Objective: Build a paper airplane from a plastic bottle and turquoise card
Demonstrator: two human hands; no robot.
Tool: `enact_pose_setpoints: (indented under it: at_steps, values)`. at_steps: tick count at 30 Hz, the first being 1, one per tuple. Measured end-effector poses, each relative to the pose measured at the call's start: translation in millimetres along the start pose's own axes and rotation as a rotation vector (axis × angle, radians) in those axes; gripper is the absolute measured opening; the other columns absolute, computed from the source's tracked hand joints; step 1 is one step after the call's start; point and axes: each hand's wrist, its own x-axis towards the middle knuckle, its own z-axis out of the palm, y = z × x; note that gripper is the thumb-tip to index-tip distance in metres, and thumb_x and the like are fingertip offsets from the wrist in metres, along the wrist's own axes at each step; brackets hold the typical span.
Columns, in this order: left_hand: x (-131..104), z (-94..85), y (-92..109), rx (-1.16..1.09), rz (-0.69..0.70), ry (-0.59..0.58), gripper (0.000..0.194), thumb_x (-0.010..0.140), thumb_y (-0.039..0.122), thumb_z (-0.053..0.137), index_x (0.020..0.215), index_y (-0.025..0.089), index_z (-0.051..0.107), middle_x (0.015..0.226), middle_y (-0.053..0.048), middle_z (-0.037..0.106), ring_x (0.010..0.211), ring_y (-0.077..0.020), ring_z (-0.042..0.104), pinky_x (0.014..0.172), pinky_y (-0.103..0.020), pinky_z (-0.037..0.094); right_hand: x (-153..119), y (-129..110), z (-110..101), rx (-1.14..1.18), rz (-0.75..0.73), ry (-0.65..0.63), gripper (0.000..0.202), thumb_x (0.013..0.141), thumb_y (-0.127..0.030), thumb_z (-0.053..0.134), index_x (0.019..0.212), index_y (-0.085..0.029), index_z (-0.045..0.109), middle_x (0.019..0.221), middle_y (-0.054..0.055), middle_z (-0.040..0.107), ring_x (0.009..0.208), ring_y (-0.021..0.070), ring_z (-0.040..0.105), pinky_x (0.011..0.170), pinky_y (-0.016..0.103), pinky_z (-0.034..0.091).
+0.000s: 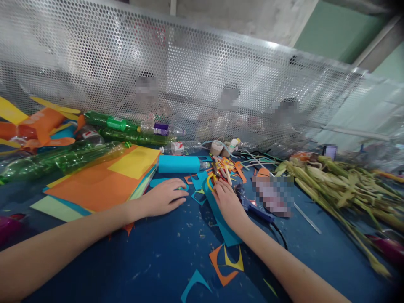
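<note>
Two bare hands work low over a blue tabletop strewn with paper offcuts, a long blue paper strip lying at the centre of the frame, beneath the right hand. That hand's fingers curl down beside yellow loops at the strip's upper end; whether they are clamped on the loops or merely resting there cannot be told. At centre left, the left hand lies palm down, thumb a little apart from the fingers, the fingertips over the end of a rounded blue paper piece; no firm pinch can be made out. The strip looks light and fairly stiff, like card, likely to crease or bend under a hard squeeze; its long edges, or the free lower end near the right wrist, seem the best places for a gentle hold. The yellow loops look smooth and rigid, best taken by their outer curve. Just above, a bottle wrapped in blue paper lies on its side, probably light and apt to roll. The right hand and forearm hide part of the strip, whatever joins the loops is lost among the scraps, pixelation masks an object at centre right, and both forearms run out of frame.
</note>
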Motion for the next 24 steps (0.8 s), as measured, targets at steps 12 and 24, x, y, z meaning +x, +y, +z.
enact_pose_setpoints:
  at_steps: [12,24]
  values:
    - [-3,4.6,6,0.036,0.07,0.046,0.028,0.089,0.028,0.04,0.102,0.016,0.063,0.11,-0.011,0.058,0.108,-0.0225,0.049,0.095,-0.039,0.037,-4,-20,-16,-0.02,-0.038,-0.146,0.021,0.086,-0.023,0.047,0.099,-0.013,0.061,0.094,0.011,0.064,0.093,0.0255,0.054,0.082,0.04,0.045]
    - [-5,1.1,19,-0.17,-0.187,0.095,0.033,0.086,0.036,0.043,0.106,0.016,0.06,0.089,-0.01,0.067,0.084,-0.0219,0.061,0.077,-0.035,0.046,-4,-33,-33,0.349,-0.027,0.093,0.022,0.089,-0.021,0.042,0.104,-0.021,0.057,0.097,0.006,0.064,0.093,0.0192,0.058,0.086,0.036,0.047]
